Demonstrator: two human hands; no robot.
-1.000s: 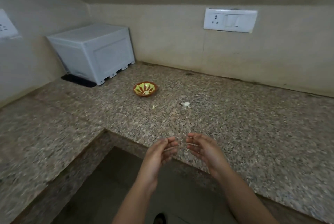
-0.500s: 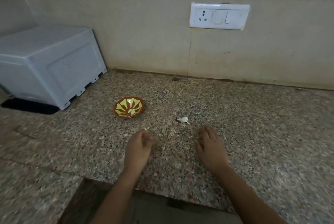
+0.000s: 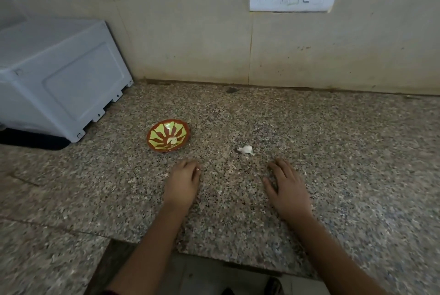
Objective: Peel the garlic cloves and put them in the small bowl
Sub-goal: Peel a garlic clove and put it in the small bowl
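Small bowl (image 3: 149,138), red and yellow, on granite counter (image 3: 357,175), far and left of both hands; one pale piece (image 3: 172,140) inside, likely a peeled clove; task judged partly done. White garlic bit (image 3: 245,150) on counter, right of bowl, just beyond right hand (image 3: 287,190); clove or loose skin, unclear; peeling possibly left. Right hand flat on counter, fingers spread, grasping nothing. Left hand (image 3: 183,182) knuckles up, fingers curled under; white speck at fingertips; hold not discernible.
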